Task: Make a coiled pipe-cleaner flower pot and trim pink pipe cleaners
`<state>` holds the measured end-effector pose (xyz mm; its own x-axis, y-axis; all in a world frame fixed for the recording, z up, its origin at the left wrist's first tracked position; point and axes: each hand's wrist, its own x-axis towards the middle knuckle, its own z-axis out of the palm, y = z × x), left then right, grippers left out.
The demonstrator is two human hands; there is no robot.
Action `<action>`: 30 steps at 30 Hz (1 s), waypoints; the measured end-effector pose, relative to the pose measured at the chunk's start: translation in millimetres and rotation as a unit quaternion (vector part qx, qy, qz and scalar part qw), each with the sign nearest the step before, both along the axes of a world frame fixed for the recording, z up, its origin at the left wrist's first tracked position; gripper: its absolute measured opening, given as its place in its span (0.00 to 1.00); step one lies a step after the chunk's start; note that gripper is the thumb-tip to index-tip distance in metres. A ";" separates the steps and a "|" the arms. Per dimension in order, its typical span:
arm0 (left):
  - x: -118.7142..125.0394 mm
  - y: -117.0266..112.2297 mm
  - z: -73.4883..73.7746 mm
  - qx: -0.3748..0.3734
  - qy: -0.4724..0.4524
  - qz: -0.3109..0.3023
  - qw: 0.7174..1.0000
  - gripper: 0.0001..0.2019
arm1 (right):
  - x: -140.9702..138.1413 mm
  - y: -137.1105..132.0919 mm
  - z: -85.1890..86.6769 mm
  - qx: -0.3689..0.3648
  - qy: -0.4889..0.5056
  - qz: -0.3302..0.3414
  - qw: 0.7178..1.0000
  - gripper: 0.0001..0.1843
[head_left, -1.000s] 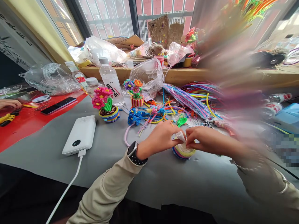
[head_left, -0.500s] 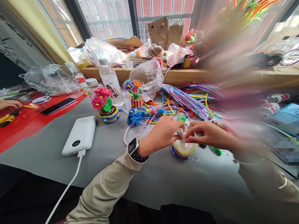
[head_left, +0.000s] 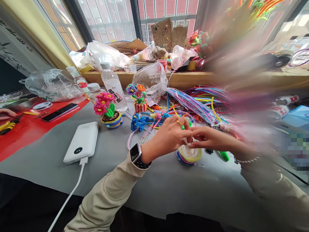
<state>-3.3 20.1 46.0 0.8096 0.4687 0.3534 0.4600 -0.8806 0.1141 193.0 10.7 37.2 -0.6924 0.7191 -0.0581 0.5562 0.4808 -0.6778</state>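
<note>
My left hand (head_left: 170,134), with a watch at the wrist and a ring on one finger, pinches a soft white strip that looks like tissue (head_left: 186,140). My right hand (head_left: 210,136) meets it from the other side, its fingers closed at the same tissue; the fingertips partly hide the grip. Just below both hands stands a small round pot (head_left: 188,160), wrapped in yellow, pink and blue fuzzy stems and filled with white material. Behind my left hand lie blue pipe-cleaner flowers (head_left: 138,122).
Two finished flower pots stand behind: pink flowers (head_left: 105,103) and mixed flowers (head_left: 140,96). A white power bank (head_left: 82,141) with a cable lies left. Water bottles (head_left: 113,85) and bundled pipe cleaners (head_left: 193,104) line the back. Another person's hand (head_left: 7,113) is at far left.
My hands have drawn closer together over the pot, and my left fingers have curled further round the tissue, so less of it shows. The other person's hand has shifted left.
</note>
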 end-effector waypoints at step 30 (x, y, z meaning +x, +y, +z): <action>2.1 -23.9 -15.1 0.042 0.110 0.029 0.993 0.11 | 1.2 -5.0 -6.1 0.043 0.021 -0.144 0.988 0.12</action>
